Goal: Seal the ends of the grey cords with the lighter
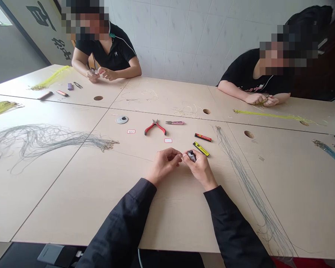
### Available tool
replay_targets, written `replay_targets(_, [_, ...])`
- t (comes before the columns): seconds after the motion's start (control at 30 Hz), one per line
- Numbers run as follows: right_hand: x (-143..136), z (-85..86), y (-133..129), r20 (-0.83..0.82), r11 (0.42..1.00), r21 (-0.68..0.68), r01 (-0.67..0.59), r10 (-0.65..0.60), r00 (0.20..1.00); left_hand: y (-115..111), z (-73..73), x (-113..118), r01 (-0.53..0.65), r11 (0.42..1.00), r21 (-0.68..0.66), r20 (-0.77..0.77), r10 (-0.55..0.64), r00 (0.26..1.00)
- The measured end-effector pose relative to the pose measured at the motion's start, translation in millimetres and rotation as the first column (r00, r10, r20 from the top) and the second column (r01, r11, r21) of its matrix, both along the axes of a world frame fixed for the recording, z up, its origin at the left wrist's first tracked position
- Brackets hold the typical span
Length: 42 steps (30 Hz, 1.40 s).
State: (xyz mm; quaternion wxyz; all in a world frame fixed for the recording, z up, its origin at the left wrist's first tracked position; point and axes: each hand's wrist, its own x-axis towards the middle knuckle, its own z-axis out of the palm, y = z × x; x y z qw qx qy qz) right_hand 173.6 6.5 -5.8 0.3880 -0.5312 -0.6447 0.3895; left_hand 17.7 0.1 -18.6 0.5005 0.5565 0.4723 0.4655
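My left hand (167, 163) is closed in a pinch above the table. A thin grey cord (134, 156) runs to it from the left bundle, and its end is hidden in my fingers. My right hand (198, 166) wraps round a black lighter (191, 156), its fingertips meeting those of the left. Beyond the hands lie a yellow lighter (201, 149), a red-and-black lighter (203, 137), red-handled pliers (155, 127) and pink-handled thread snips (175, 123). To the left stretches a bundle of grey cords (72, 139) with metal ends; another grey bundle (242, 175) is at right.
Two people in black shirts sit across the table (100, 208), their hands working near yellow cords (268, 114). A round silver lid (122, 120) and small labels (131, 131) lie near the middle. Round holes (249, 134) pierce the tabletop. Blue cords (333, 154) lie far right.
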Motion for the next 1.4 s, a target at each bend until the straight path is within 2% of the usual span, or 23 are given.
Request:
replay_targets(0.3, [0.2, -0.6, 1.0, -0.026, 1.000, -0.023, 0.014, -0.014, 1.000, 1.2, -0.2, -0.6, -0.007, 1.000, -0.017, 0.028, 0.008, 1.000])
replay_targets(0.6, [0.5, -2.5, 0.1, 0.011, 1.000, -0.001, -0.014, 0.015, 1.000, 1.3, 1.4, -0.7, -0.003, 1.000, -0.025, -0.002, 0.003, 1.000])
replay_targets(0.87, [1.3, -7.1, 2.2, -0.031, 0.999, -0.018, -0.051, 0.051, 0.998, 0.8, 0.8, -1.8, 0.025, 1.000, -0.017, 0.005, -0.025, 1.000])
replay_targets(1.1, [0.3, -3.6, 0.6, -0.036, 0.998, -0.032, -0.058, 0.057, 0.998, 2.1, -2.2, -2.2, 0.030, 0.999, -0.022, 0.064, -0.028, 0.998])
replay_targets(1.27, [1.3, -1.5, 1.5, -0.040, 1.000, -0.015, 0.001, -0.002, 0.999, 2.7, -1.3, -2.1, 0.007, 0.999, -0.044, 0.066, -0.004, 0.998])
replay_targets(1.4, [1.4, -0.6, 1.0, -0.044, 1.000, -0.017, -0.025, 0.025, 0.999, 3.0, -0.6, -1.6, 0.013, 0.999, -0.043, 0.078, -0.009, 0.997])
